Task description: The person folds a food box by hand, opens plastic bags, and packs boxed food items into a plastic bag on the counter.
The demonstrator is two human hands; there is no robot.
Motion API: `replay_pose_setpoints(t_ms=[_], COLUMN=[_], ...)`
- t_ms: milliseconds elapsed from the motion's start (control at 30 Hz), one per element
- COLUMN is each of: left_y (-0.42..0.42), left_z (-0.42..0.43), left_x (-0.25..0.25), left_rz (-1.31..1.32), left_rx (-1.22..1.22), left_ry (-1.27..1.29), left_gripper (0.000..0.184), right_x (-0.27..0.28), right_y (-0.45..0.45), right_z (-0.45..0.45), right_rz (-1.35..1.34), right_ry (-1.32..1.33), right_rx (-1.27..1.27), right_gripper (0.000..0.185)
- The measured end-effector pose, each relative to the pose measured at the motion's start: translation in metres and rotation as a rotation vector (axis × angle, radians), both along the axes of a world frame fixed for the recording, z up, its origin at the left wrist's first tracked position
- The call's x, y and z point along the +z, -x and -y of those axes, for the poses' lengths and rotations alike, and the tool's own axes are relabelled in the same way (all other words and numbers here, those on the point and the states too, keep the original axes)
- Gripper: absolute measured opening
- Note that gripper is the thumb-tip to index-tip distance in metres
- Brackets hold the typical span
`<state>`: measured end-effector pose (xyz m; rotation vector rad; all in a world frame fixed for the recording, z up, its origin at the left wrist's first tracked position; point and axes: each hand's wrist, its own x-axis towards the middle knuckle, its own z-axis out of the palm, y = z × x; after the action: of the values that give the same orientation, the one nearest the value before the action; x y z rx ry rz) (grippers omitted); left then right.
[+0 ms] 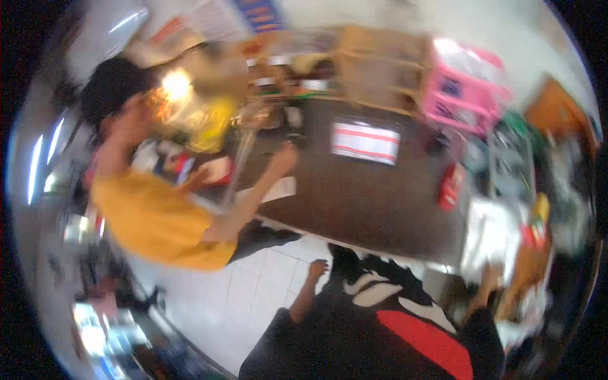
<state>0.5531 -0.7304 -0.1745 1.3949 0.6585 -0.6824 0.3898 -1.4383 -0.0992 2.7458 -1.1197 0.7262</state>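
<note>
My left hand (318, 268) hangs low beside my black shirt, over the tiled floor and short of the table's front edge. Its fingers look curled, and I see nothing in them. On the far right, my right hand (493, 278) is at the lower end of a white bag-like bundle (491, 234). Blur hides its fingers, so I cannot tell whether it grips the bundle or only touches it. A dark brown tabletop (373, 202) lies in front of me, with a white sheet with red stripes (365, 144) on it.
A person in a yellow shirt (158, 218) stands at left, one hand reaching over the table. Pink basket (465, 88) and tan rack (380, 69) stand at the back. A red object (451, 187) and grey tray (512, 168) are at right.
</note>
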Motion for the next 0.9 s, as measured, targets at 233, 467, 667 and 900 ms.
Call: replay_pose_setpoints(t_ms=[233, 467, 667, 900], left_y=[0.021, 0.027, 0.013, -0.005], left_z=[0.025, 0.027, 0.021, 0.007], left_x=[-0.020, -0.053, -0.063, -0.105], left_rz=[0.235, -0.007, 0.007, 0.547], left_rx=[-0.609, -0.441, -0.416, -0.879], left_ry=[-0.680, -0.552, -0.530, -0.846], left_gripper=[0.040, 0.033, 0.028, 0.027], right_x=[0.078, 0.108, 0.121, 0.130], right_y=[-0.171, -0.229, -0.243, -0.247], right_z=[-0.099, -0.120, -0.122, -0.125], right_rz=[0.198, 0.144, 0.134, 0.141], right_ry=[-0.377, -0.433, -0.453, -0.466], right_rx=[0.168, 0.258, 0.273, 0.274], right_gripper=[0.052, 0.047, 0.042, 0.037])
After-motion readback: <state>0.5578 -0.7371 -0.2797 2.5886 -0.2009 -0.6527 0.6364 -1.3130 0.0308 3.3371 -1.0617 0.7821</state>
